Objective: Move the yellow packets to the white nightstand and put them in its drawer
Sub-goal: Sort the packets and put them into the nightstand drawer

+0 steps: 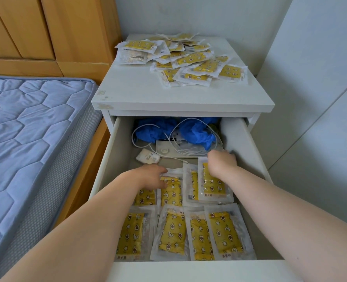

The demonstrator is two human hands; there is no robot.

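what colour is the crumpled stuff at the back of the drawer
Bright blue: the crumpled material shows clearly in the head view.

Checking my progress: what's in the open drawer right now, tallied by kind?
Yellow packets: 8 showing
Blue crumpled clumps: 2
White cable: 1
White "face" sachet: 1
Flat white device: 1
Total: 13

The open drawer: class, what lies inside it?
Yellow packets fill the front, the left hand and right hand on them; behind lie a white cable, a small white sachet and crumpled blue material. Whatever is beneath these is covered.
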